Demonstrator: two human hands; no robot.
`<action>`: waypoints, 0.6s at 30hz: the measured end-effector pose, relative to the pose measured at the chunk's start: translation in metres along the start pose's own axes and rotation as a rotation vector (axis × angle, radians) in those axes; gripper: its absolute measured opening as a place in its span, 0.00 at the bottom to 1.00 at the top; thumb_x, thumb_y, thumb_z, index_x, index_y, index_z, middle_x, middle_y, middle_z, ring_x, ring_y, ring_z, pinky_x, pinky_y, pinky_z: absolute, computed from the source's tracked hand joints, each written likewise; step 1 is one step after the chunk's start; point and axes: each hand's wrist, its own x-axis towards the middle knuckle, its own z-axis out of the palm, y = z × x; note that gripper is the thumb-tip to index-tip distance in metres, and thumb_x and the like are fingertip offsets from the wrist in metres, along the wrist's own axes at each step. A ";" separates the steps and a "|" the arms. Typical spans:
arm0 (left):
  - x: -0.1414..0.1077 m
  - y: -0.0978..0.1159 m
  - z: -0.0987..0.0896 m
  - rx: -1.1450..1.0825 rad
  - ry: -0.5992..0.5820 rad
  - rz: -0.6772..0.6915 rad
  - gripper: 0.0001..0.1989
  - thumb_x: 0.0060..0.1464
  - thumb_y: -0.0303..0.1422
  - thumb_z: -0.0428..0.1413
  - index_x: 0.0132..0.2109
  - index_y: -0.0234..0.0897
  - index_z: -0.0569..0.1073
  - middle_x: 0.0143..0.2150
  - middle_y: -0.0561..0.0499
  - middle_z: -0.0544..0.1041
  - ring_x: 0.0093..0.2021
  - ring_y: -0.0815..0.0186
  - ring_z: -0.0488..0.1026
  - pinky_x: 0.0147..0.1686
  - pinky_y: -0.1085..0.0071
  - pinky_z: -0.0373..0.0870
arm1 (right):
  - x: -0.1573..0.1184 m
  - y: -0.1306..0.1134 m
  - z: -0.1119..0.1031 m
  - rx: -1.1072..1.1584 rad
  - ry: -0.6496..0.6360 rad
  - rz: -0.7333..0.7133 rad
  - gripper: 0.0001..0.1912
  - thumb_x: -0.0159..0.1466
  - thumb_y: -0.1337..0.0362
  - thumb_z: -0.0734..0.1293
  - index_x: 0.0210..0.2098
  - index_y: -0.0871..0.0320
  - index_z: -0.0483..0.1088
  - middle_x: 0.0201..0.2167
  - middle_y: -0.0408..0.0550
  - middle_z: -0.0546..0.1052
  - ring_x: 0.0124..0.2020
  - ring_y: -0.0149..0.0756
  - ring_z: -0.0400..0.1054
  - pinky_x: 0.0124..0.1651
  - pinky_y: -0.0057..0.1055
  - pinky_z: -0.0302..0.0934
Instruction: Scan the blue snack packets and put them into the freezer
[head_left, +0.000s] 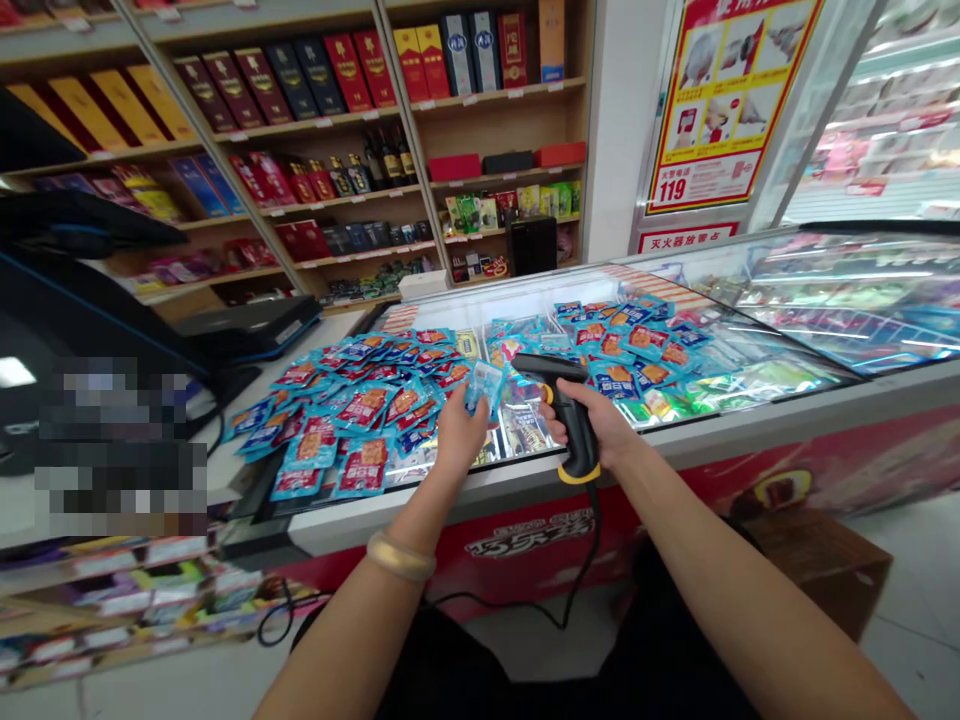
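Observation:
My left hand [461,430], with a gold bangle on its wrist, pinches a small light-blue snack packet [486,382] above the glass top. In my right hand [600,420] is a black and yellow barcode scanner [574,415], gripped by its handle, its head pointing left toward the packet. A cable hangs from the handle and runs down to the left. To the left of my left hand lies a big pile of blue and red snack packets [364,405]. A second group of similar packets [637,340] is spread beyond the scanner, on the right.
The packets rest on a glass-topped chest freezer [712,425] with goods inside. A checkout screen [75,330] and a black device [247,325] stand at left. Behind are shelves [322,125] of boxes and bottles. A cardboard box [817,565] is on the floor at right.

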 end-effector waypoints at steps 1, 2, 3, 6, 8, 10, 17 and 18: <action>-0.001 -0.001 0.000 0.012 -0.009 -0.006 0.14 0.57 0.30 0.53 0.50 0.33 0.71 0.44 0.46 0.76 0.31 0.68 0.75 0.27 0.71 0.78 | 0.000 0.001 0.001 -0.017 -0.014 0.014 0.12 0.57 0.56 0.70 0.31 0.59 0.69 0.22 0.41 0.69 0.17 0.24 0.60 0.18 0.21 0.58; -0.001 -0.001 0.000 0.020 -0.010 -0.004 0.15 0.57 0.30 0.52 0.51 0.33 0.72 0.45 0.45 0.76 0.31 0.67 0.76 0.28 0.70 0.78 | 0.000 0.002 0.001 -0.030 -0.023 0.023 0.12 0.57 0.56 0.70 0.31 0.60 0.69 0.22 0.42 0.69 0.17 0.24 0.60 0.18 0.21 0.58; -0.001 -0.001 0.002 0.029 -0.005 0.002 0.15 0.57 0.30 0.52 0.51 0.32 0.72 0.46 0.44 0.77 0.32 0.66 0.77 0.28 0.70 0.79 | 0.000 0.002 0.000 -0.041 -0.027 0.028 0.12 0.57 0.57 0.70 0.31 0.60 0.70 0.22 0.42 0.69 0.17 0.24 0.60 0.18 0.21 0.58; 0.001 -0.004 0.005 0.079 0.005 0.028 0.17 0.58 0.31 0.52 0.54 0.31 0.71 0.49 0.41 0.77 0.34 0.64 0.78 0.30 0.68 0.78 | -0.001 0.002 -0.001 -0.065 -0.014 0.027 0.12 0.57 0.57 0.70 0.31 0.60 0.70 0.22 0.42 0.70 0.17 0.25 0.61 0.18 0.21 0.59; 0.002 -0.007 0.006 0.118 0.006 0.050 0.18 0.58 0.31 0.52 0.55 0.32 0.71 0.48 0.42 0.78 0.34 0.64 0.78 0.32 0.67 0.78 | -0.002 0.001 0.000 -0.080 0.001 0.018 0.13 0.57 0.56 0.71 0.31 0.61 0.70 0.22 0.41 0.70 0.17 0.24 0.61 0.18 0.21 0.59; 0.003 -0.009 0.006 0.149 0.009 0.077 0.19 0.59 0.32 0.51 0.55 0.33 0.71 0.45 0.43 0.79 0.35 0.64 0.78 0.35 0.66 0.78 | -0.002 0.001 0.001 -0.095 0.008 0.010 0.14 0.56 0.56 0.72 0.30 0.61 0.70 0.21 0.41 0.70 0.17 0.24 0.62 0.18 0.21 0.59; 0.003 -0.010 0.007 0.164 -0.003 0.053 0.20 0.59 0.32 0.51 0.57 0.34 0.69 0.47 0.44 0.79 0.31 0.66 0.78 0.32 0.70 0.77 | -0.003 0.002 0.004 -0.132 0.014 -0.001 0.13 0.57 0.56 0.71 0.29 0.59 0.68 0.21 0.41 0.70 0.17 0.24 0.61 0.18 0.21 0.59; 0.002 -0.009 0.007 0.162 -0.006 0.033 0.20 0.59 0.32 0.51 0.58 0.34 0.69 0.49 0.43 0.78 0.30 0.66 0.78 0.30 0.70 0.77 | -0.003 0.003 0.003 -0.132 0.015 -0.003 0.13 0.57 0.56 0.71 0.29 0.59 0.68 0.22 0.41 0.70 0.17 0.24 0.61 0.18 0.21 0.59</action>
